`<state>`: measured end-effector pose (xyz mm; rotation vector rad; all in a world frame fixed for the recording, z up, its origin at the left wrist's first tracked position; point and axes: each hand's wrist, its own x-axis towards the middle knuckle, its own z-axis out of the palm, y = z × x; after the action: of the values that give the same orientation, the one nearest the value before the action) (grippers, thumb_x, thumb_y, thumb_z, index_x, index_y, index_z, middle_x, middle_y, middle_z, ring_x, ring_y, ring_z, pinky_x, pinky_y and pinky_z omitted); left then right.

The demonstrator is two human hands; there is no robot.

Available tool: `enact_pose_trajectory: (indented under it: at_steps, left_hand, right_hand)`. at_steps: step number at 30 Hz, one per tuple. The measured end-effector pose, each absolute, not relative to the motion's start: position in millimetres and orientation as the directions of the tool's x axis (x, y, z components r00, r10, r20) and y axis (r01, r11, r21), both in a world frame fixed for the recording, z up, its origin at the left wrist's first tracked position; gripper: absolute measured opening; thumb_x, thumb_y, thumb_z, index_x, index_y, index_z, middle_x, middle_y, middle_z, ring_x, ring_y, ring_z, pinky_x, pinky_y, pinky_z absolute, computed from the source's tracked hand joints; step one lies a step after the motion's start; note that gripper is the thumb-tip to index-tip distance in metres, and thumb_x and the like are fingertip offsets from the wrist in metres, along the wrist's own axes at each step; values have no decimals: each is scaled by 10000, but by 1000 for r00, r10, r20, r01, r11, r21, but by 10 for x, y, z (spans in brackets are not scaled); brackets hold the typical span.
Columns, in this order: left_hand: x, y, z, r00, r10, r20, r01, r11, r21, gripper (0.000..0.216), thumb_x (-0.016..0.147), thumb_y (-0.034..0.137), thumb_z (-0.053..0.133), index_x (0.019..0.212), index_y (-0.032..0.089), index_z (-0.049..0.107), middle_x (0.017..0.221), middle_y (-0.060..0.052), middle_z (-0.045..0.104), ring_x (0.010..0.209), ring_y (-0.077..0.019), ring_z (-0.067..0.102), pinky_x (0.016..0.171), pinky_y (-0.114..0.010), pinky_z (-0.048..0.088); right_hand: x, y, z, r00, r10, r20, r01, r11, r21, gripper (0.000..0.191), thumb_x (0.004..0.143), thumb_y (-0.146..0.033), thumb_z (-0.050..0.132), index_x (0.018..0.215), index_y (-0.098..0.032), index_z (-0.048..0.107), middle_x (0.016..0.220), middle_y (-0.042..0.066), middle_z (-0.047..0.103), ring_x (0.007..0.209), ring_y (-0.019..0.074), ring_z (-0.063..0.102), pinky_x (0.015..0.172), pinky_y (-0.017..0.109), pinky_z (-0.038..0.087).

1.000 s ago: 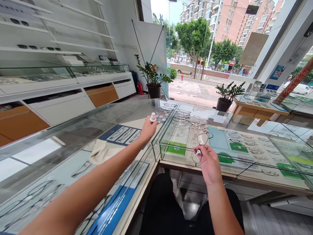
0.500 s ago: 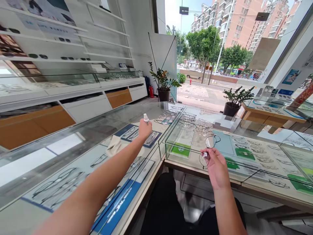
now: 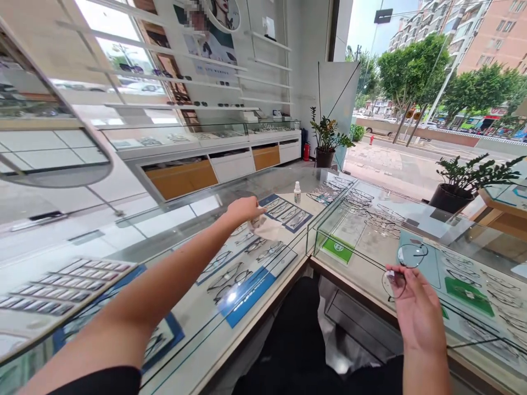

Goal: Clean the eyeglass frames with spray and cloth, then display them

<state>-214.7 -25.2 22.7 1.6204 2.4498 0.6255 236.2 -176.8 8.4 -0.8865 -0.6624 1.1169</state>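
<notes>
My left hand [image 3: 244, 209] reaches out over the left glass counter, fingers closed on a pale cloth [image 3: 258, 221] that hangs just below them. The fingertips are partly hidden. A small white spray bottle [image 3: 297, 194] stands upright on the glass, apart from this hand and farther right. On the right, my right hand [image 3: 415, 307] pinches a pair of thin-rimmed eyeglasses [image 3: 413, 255] by the middle of the frame. The glasses are held upright on end, one lens above the fingers and the other partly behind them.
Eyeglass frames [image 3: 373, 216] lie in rows along the counters. A green card [image 3: 338, 249] and a blue card [image 3: 249, 299] are under the glass. A mirror [image 3: 49, 109] stands at left, and potted plants [image 3: 325, 158] are by the window.
My left hand has let go of the spray bottle, which now stands on the counter, and has moved left to the cloth. My view has turned left. The right hand still holds the eyeglasses.
</notes>
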Motion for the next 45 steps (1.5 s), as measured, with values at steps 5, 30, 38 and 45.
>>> enact_pose_trajectory:
  at_steps: [5,30,38,45]
  left_hand:
    - [-2317,-530,34,-406,912,58,835,344,430,284,633,410,788,623,242,559,709,-92,700,907,-361,707,776,-359,526]
    - [-1997,-513,404,-509,840,-188,-43,193,980,140,799,248,716,776,179,597,637,-7,592,537,-138,554,476,-237,451]
    - [-1198,-745,818,-131,988,79,66,-71,995,290,763,410,763,829,192,584,638,42,561,507,-98,471,474,-202,314]
    - [-287,-1165,794,149,971,187,2,-190,982,427,806,551,748,864,197,517,628,55,556,566,-104,495,547,-207,381]
  right_hand:
    - [2278,-1745,97,265,964,0,-492,136,-860,377,557,-447,989,769,-222,771,810,24,772,866,204,764,799,336,619]
    - [2232,-1847,1,230,973,-19,-507,103,-856,372,554,-468,988,765,-234,790,832,18,777,892,190,768,840,288,626]
    - [1961,-1704,192,169,985,43,-536,129,-834,367,592,-478,972,774,-224,780,868,37,794,924,188,734,810,303,599]
    - [1577,-1566,439,233,968,96,-597,221,-771,385,567,-469,974,768,-217,764,866,24,795,1016,198,717,939,319,534]
